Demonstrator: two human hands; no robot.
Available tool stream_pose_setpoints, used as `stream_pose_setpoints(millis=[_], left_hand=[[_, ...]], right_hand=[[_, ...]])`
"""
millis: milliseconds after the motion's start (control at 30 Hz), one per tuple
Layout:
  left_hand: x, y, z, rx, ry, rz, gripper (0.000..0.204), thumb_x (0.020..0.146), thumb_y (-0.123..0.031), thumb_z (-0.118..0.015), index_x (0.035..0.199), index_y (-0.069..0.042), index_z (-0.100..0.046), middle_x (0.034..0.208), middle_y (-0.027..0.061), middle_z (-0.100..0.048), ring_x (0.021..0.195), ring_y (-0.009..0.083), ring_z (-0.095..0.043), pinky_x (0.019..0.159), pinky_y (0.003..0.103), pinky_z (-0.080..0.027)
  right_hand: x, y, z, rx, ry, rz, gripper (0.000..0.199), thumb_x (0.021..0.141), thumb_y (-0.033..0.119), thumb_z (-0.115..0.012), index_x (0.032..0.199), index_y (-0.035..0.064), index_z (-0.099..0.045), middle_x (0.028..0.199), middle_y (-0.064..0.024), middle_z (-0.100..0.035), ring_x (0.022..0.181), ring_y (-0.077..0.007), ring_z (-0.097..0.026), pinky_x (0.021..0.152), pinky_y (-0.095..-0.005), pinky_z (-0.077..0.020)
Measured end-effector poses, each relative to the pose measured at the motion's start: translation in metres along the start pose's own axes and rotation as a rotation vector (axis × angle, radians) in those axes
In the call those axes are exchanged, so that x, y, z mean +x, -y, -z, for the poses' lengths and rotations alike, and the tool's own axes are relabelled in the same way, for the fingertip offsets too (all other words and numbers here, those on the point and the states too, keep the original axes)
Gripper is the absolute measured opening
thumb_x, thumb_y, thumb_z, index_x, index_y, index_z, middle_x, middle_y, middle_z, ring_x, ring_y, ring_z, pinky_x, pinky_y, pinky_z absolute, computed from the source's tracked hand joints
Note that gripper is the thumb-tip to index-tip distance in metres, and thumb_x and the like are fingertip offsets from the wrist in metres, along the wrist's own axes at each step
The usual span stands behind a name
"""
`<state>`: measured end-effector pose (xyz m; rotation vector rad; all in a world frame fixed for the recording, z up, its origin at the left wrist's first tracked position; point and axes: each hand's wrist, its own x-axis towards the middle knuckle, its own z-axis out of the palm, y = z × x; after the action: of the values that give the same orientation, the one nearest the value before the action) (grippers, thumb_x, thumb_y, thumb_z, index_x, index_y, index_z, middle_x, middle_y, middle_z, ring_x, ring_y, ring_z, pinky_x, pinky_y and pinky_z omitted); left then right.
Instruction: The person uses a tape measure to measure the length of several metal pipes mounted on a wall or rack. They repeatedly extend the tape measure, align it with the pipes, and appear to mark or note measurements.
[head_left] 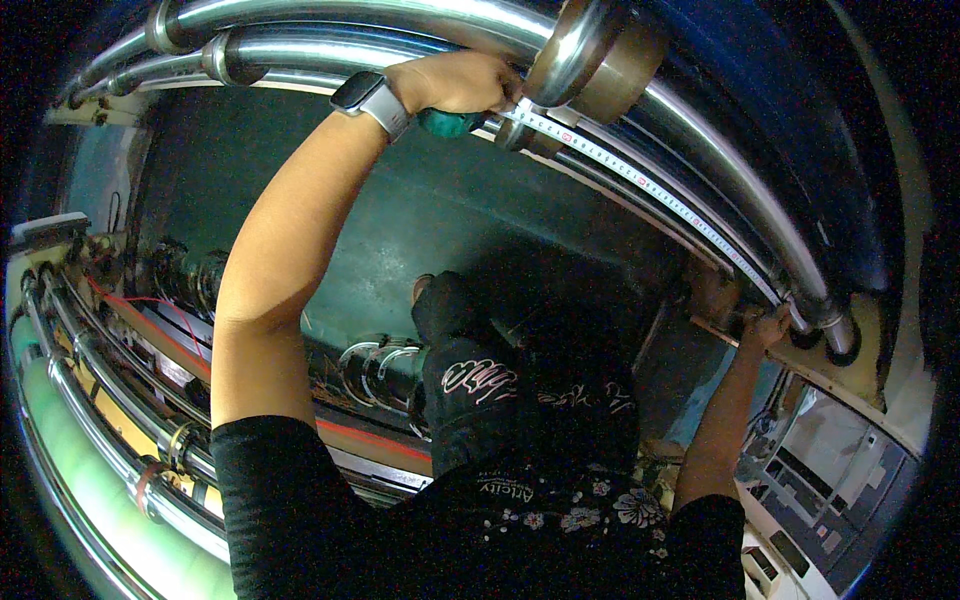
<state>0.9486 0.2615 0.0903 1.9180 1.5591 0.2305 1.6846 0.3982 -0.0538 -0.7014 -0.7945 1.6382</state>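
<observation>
My left hand (458, 82), with a smartwatch (372, 100) on the wrist, is raised and closed around the teal case of a tape measure (447, 122) held against shiny steel pipes (420, 30). The white tape blade (650, 190) runs along the pipes to the right. My right hand (766, 326) pinches the far end of the blade near a pipe coupling (830, 325). A large round steel flange (590, 50) sits just right of my left hand.
More steel pipes (90, 400) with clamps run down the left side, beside red cables (150, 300) and coiled hoses (375, 365). A dark teal floor (420, 220) lies below. My black printed shirt (520, 500) fills the lower middle. Pale panels (830, 470) are at lower right.
</observation>
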Motion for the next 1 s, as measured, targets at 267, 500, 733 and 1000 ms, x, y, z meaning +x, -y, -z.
stream_pose_setpoints(millis=[267,500,733,1000], left_hand=[[-0.002,0.008,-0.002,-0.001,-0.002,-0.012,0.028,0.078,-0.022,-0.05,0.094,-0.001,-0.058,0.089,0.0184,-0.058,0.082,0.03,-0.056,0.075,0.036,-0.043],[0.0,0.007,-0.002,-0.023,-0.003,-0.03,0.027,0.077,-0.02,-0.05,0.094,-0.002,-0.058,0.089,0.0181,-0.059,0.082,0.0302,-0.056,0.075,0.036,-0.043],[-0.004,0.012,-0.004,-0.003,-0.012,-0.024,0.026,0.078,-0.021,-0.048,0.093,-0.002,-0.058,0.086,0.0191,-0.058,0.081,0.0312,-0.056,0.072,0.037,-0.043],[-0.003,0.01,-0.005,0.027,-0.045,-0.043,0.027,0.078,-0.022,-0.049,0.092,0.0,-0.058,0.086,0.0189,-0.058,0.08,0.0314,-0.056,0.071,0.037,-0.043]], right_hand=[[0.005,-0.031,-0.05,-0.324,-0.463,0.229,0.029,0.084,0.031,-0.044,0.099,0.0068,-0.05,0.086,-0.0094,-0.056,0.069,-0.023,-0.053,0.053,-0.0331,-0.0475],[0.014,0.003,0.057,-0.709,-0.21,0.36,0.043,0.083,0.037,-0.046,0.114,0.0086,-0.039,0.093,-0.0113,-0.053,0.064,-0.0222,-0.054,0.049,-0.0328,-0.0472],[0.009,-0.047,-0.026,-1.175,-0.332,0.622,0.054,0.081,0.038,-0.05,0.122,0.0093,-0.03,0.107,-0.0127,-0.045,0.074,-0.0241,-0.05,0.057,-0.0346,-0.0479],[0.006,-0.03,-0.015,-0.53,-0.553,0.356,0.055,0.077,0.037,-0.054,0.119,0.0068,-0.033,0.102,-0.0116,-0.046,0.082,-0.0228,-0.046,0.063,-0.0334,-0.0438]])
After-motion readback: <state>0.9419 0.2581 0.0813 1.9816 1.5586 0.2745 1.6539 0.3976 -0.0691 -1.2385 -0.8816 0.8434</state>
